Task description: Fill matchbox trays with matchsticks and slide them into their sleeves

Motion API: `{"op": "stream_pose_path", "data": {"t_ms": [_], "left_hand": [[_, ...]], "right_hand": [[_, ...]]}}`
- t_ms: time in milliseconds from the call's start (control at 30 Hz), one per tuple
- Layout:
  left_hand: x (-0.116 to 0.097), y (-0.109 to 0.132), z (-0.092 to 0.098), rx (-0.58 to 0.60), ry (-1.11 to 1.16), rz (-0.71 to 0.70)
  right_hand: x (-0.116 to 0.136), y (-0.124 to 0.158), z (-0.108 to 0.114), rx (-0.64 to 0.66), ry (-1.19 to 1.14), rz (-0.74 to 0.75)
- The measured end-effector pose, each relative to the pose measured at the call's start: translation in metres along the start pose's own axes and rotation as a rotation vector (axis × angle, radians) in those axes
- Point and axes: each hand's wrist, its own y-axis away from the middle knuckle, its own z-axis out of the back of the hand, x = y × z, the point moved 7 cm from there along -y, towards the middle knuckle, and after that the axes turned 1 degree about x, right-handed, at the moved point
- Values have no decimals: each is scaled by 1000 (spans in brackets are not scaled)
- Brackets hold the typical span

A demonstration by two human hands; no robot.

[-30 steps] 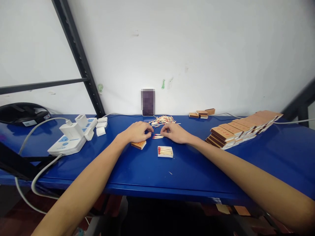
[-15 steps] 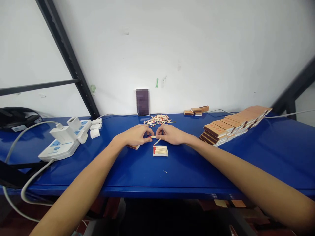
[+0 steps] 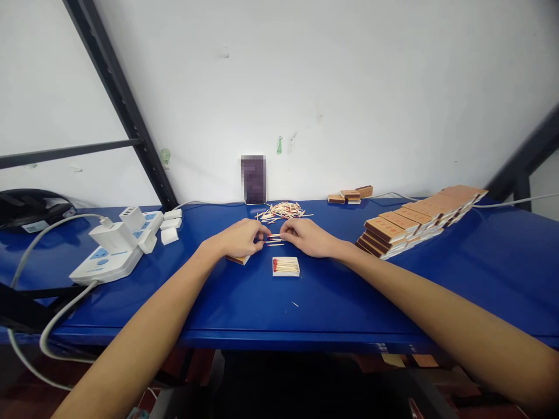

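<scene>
Several matches (image 3: pixel 275 239) with red heads to the left lie roughly parallel between my two hands. My left hand (image 3: pixel 243 238) is at their head end, its thumb and forefinger apart with a gap between them. At the other end, the fingertips of my right hand (image 3: pixel 305 237) are closed on the plain ends of the matches. Nearer me is an open white matchbox tray (image 3: pixel 286 274) part filled with matches, heads to the left. A brown matchbox sleeve (image 3: pixel 238 260) shows partly from under my left hand.
A loose match pile (image 3: pixel 286 210) lies behind my hands, before a pixelated dark panel (image 3: pixel 254 180) against the wall. Stacked matchboxes (image 3: pixel 393 227) stand right, with a few more matchboxes (image 3: pixel 349 196) at the back. A power strip (image 3: pixel 105 262) with chargers and cables sits left.
My left thumb and forefinger have parted. The match that slanted down toward the tray no longer does so; several matches now lie side by side between my hands.
</scene>
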Motion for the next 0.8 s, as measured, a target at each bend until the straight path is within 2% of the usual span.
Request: {"op": "stream_pose_path", "data": {"t_ms": [367, 600, 800], "left_hand": [[-2, 5, 7, -8, -16, 89], [-14, 4, 0, -36, -64, 46], [-11, 3, -5, -24, -82, 63]], "right_hand": [[-4, 2, 9, -113, 56, -14], [-2, 6, 12, 30, 17, 74], [3, 14, 12, 172, -22, 117]]}}
